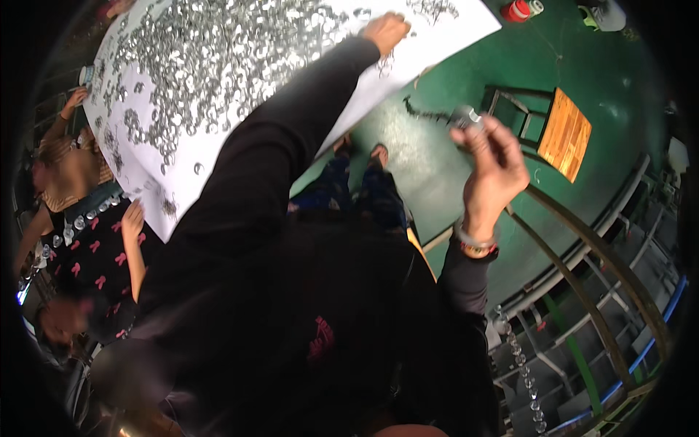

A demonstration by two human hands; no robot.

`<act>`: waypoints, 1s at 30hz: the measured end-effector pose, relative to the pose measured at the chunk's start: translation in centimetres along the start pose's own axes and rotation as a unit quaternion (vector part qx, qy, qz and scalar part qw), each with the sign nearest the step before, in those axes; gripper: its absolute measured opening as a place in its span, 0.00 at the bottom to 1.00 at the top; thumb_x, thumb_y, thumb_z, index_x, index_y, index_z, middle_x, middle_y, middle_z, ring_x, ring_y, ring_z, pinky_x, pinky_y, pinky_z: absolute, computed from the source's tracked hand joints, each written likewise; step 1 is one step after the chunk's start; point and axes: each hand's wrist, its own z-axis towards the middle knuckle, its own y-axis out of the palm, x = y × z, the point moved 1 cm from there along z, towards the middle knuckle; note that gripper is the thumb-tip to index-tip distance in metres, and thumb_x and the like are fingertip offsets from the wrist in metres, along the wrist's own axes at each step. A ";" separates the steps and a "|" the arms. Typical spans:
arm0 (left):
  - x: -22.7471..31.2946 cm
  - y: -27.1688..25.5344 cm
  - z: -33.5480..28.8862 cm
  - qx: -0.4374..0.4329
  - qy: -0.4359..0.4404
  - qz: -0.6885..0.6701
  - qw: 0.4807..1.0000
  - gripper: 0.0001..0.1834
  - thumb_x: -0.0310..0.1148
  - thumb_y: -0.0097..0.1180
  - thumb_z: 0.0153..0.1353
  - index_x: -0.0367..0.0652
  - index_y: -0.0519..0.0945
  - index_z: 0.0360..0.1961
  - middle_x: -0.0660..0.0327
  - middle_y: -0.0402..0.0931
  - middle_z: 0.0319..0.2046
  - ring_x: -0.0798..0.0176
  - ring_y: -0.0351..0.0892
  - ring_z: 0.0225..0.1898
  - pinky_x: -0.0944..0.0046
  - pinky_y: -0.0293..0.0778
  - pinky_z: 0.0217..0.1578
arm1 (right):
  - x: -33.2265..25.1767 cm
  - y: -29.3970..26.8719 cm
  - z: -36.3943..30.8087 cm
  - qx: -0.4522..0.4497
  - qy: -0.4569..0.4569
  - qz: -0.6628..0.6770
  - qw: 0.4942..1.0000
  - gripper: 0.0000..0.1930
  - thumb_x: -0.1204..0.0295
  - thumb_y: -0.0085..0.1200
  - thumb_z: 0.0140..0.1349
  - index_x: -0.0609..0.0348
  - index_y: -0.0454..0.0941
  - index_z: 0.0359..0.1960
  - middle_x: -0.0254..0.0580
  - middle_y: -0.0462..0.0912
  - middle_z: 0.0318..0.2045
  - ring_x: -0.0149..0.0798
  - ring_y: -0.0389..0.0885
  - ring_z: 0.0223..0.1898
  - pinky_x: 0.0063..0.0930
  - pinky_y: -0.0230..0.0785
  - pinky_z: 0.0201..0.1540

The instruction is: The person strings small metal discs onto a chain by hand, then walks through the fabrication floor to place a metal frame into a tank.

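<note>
My left hand (386,33) reaches far across the white tabletop (477,25), beside a wide spread of small shiny silvery round pieces (218,58). Its fingers look curled down, and whatever they hold is hidden. Raised over the floor on the right, my right hand (495,175) pinches a small shiny round piece (466,116) between thumb and fingers. A bracelet circles that wrist. Dark thin bits (433,9) lie on the table past my left hand.
A wooden-topped stool (568,135) stands on the green floor at right, near metal rails (582,226). A red container (515,10) is at the far right. People sit along the table's left side, one hand (132,221) at its edge. Strings of clear beads (520,360) hang at lower right.
</note>
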 end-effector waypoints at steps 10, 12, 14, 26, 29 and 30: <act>4.3 -7.9 -0.7 0.063 -0.016 -0.146 0.987 0.07 0.29 0.54 0.51 0.39 0.78 0.31 0.54 0.73 0.33 0.53 0.73 0.37 0.58 0.71 0.38 | -1.4 -1.6 3.6 -0.016 -0.055 0.138 0.989 0.09 0.85 0.52 0.52 0.74 0.74 0.37 0.49 0.79 0.31 0.38 0.81 0.30 0.24 0.75 0.36; 7.6 -12.9 -1.1 0.077 -0.010 -0.255 0.964 0.07 0.30 0.54 0.51 0.39 0.78 0.31 0.54 0.73 0.33 0.54 0.73 0.37 0.59 0.70 0.38 | -2.0 -1.6 3.6 -0.023 -0.055 0.153 0.986 0.08 0.85 0.52 0.52 0.75 0.75 0.35 0.49 0.79 0.32 0.38 0.81 0.31 0.23 0.76 0.36; 10.9 -17.5 -1.9 0.070 0.027 -0.354 0.932 0.08 0.30 0.54 0.52 0.38 0.78 0.31 0.54 0.73 0.33 0.54 0.73 0.37 0.59 0.70 0.38 | -1.8 -1.9 3.7 -0.054 -0.074 0.165 0.982 0.11 0.82 0.53 0.53 0.73 0.74 0.39 0.50 0.79 0.35 0.39 0.80 0.34 0.24 0.75 0.40; 19.0 -23.0 -2.3 0.111 0.229 -0.297 0.920 0.09 0.32 0.55 0.53 0.36 0.76 0.31 0.55 0.72 0.34 0.57 0.73 0.39 0.62 0.69 0.38 | -5.9 -3.4 2.3 0.036 -0.125 0.023 0.991 0.06 0.76 0.57 0.49 0.68 0.77 0.25 0.37 0.79 0.19 0.23 0.75 0.23 0.17 0.66 0.26; 19.4 -23.3 -2.1 0.140 0.233 -0.263 0.926 0.10 0.33 0.55 0.53 0.36 0.76 0.31 0.55 0.72 0.34 0.58 0.73 0.39 0.62 0.69 0.38 | -5.5 -3.8 2.3 0.068 -0.184 -0.004 0.981 0.07 0.74 0.57 0.49 0.66 0.78 0.28 0.35 0.78 0.19 0.22 0.72 0.21 0.18 0.65 0.26; 19.6 -23.3 -2.1 0.146 0.234 -0.258 0.926 0.10 0.33 0.56 0.53 0.36 0.76 0.31 0.55 0.72 0.34 0.58 0.73 0.39 0.63 0.69 0.38 | -5.6 -3.9 2.1 0.079 -0.193 0.033 0.977 0.07 0.75 0.56 0.49 0.67 0.78 0.28 0.36 0.78 0.19 0.22 0.72 0.22 0.19 0.65 0.26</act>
